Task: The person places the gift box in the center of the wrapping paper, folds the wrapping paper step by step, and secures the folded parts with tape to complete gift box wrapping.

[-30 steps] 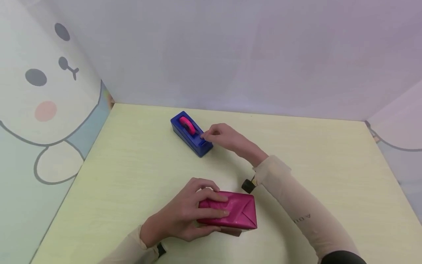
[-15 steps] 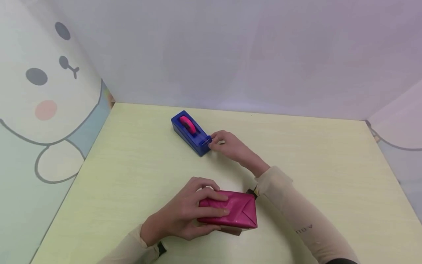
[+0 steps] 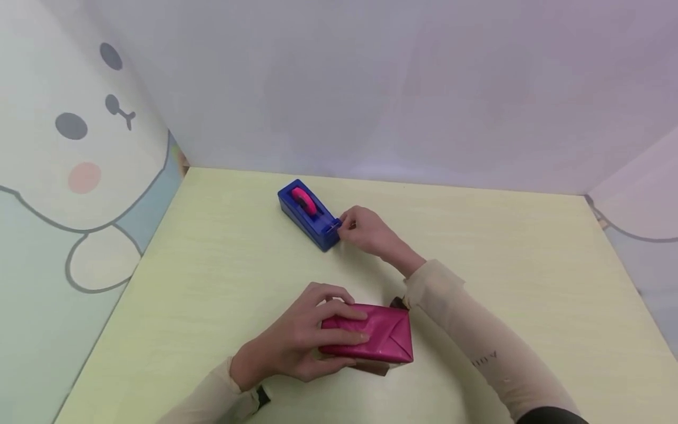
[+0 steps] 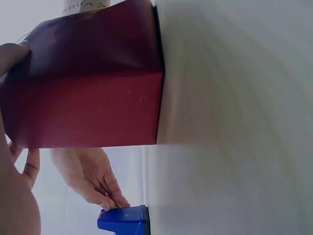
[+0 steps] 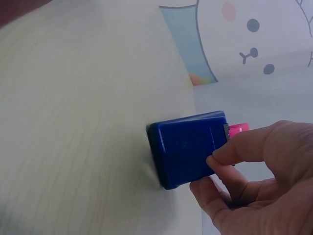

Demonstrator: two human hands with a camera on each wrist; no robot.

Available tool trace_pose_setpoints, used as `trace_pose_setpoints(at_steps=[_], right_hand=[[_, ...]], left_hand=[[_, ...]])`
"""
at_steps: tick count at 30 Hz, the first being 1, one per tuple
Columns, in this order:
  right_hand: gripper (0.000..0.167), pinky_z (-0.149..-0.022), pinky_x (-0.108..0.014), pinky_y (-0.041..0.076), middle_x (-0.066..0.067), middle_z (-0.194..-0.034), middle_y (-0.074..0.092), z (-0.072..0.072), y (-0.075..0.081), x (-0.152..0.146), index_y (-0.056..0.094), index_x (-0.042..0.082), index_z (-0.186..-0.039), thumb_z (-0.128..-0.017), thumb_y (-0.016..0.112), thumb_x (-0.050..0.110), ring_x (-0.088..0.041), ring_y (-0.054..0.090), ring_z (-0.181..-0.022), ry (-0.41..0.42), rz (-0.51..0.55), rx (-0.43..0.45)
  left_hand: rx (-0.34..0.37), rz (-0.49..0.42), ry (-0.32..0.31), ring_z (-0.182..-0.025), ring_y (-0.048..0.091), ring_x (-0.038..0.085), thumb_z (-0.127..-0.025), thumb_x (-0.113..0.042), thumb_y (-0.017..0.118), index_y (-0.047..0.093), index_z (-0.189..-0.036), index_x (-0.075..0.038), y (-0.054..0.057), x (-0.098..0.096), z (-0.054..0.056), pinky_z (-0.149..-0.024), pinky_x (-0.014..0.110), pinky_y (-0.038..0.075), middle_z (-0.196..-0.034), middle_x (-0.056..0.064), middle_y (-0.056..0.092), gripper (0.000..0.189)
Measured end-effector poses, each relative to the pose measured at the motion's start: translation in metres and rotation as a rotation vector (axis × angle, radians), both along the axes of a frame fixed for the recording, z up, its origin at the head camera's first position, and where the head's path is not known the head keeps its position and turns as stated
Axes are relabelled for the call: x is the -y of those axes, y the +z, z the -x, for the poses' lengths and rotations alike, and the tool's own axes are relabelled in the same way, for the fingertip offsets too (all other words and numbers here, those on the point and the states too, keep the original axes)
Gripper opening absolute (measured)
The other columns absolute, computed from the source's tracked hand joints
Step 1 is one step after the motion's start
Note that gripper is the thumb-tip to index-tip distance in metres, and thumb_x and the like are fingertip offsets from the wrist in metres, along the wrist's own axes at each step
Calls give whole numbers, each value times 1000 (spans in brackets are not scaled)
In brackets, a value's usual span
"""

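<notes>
My left hand [image 3: 299,338] grips a box wrapped in shiny pink paper [image 3: 389,335], fingers over its top and thumb along the near side. A folded paper flap shows at its right end, and a loose piece hangs below. Farther back stands a blue tape dispenser [image 3: 307,221] with a pink tape core [image 3: 303,201]. At the dispenser's cutter end, my right hand [image 3: 368,232] pinches with thumb and index finger, apparently on the tape's end; the clear tape itself is hard to make out. In the right wrist view, the pinching fingertips [image 5: 220,157] lie against the dispenser's front.
Both things are on a pale yellow table [image 3: 222,282]. A pale wall [image 3: 392,88] rises behind it, and a panel with a cartoon animal [image 3: 106,176] stands on the left. The right forearm [image 3: 477,335] passes close to the box's right end.
My right hand has moved from above the dispenser's top to its cutter end, slightly right and nearer, and its fingertips have closed together. My left hand and the box stay nearly still.
</notes>
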State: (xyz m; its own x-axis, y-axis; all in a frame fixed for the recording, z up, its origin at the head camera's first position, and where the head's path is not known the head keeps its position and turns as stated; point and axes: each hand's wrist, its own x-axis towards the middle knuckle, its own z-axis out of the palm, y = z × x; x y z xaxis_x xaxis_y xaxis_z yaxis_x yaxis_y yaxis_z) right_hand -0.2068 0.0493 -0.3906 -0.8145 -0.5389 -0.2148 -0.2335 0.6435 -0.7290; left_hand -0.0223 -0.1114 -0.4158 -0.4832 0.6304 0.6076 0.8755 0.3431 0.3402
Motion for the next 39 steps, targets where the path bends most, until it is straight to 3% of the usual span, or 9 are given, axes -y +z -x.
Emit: trace_pose_setpoints(at_steps=[1, 4, 7, 10, 13, 18, 23, 32, 39], right_hand=[[39, -76, -30, 45, -12, -116, 71, 0, -2, -1, 49, 13, -55, -92, 60, 7, -20, 60, -95, -1, 1, -16], [42, -68, -25, 42, -12, -109, 73, 0, -13, -7, 47, 14, -54, -92, 63, 8, -15, 55, -80, -32, 6, 1], [34, -75, -25, 49, -12, -114, 75, -1, -23, -17, 61, 7, -63, -96, 67, 15, -16, 64, -90, -52, 16, 84], [23, -95, -34, 54, -9, -131, 72, -4, -20, -31, 75, 4, -88, -99, 68, 23, -23, 66, -119, -30, 44, 179], [23, -96, -40, 57, -10, -127, 72, -10, -10, -46, 76, 5, -106, -102, 64, 24, -27, 69, -114, 36, 79, 207], [18, -76, -39, 55, -13, -102, 68, -39, 18, -71, 74, 13, -111, -103, 66, 27, -24, 63, -84, 87, 131, 170], [7, -78, -33, 55, 0, -95, 69, -79, 49, -93, 73, 27, -106, -101, 69, 31, -21, 62, -88, 104, 130, 118], [6, -72, -25, 55, 1, -88, 70, -128, 82, -112, 72, 22, -106, -102, 68, 25, -21, 66, -81, 211, 139, 201], [40, -76, -24, 56, 10, -85, 73, -145, 91, -106, 51, 24, -132, -99, 72, 16, -8, 67, -73, 343, 147, 127]], left_hand=[[4, -1, -1, -132, 48, 20, -87, -38, 83, 75, -127, -27, -1, 0, 0, -100, 37, 50, -135, -2, 64, 42], [3, -8, -3, -131, 49, 20, -86, -38, 83, 75, -126, -27, -2, -1, 1, -100, 38, 50, -135, -2, 64, 42], [-1, -19, -8, -130, 50, 21, -86, -38, 84, 75, -126, -27, -3, -2, 1, -100, 38, 50, -135, -1, 64, 42], [-13, -29, -12, -129, 50, 21, -87, -37, 83, 75, -126, -26, -3, -3, 1, -101, 39, 49, -136, 1, 63, 42], [-21, -30, -6, -129, 51, 21, -87, -37, 82, 75, -126, -26, -3, -4, 0, -100, 38, 48, -135, 1, 63, 41], [-52, 2, 27, -128, 54, 21, -85, -38, 84, 75, -127, -27, 0, -3, -3, -98, 38, 50, -131, -3, 68, 45], [-54, 32, 68, -130, 56, 21, -79, -38, 90, 73, -130, -26, 4, -1, -8, -98, 39, 50, -131, -4, 70, 55], [8, 24, 104, -132, 55, 17, -83, -38, 88, 65, -133, -17, 5, 0, -12, -103, 40, 47, -132, -4, 70, 59], [134, -21, 107, -128, 55, 17, -72, -29, 97, 59, -137, -14, 4, -1, -12, -102, 39, 47, -137, 2, 64, 77]])
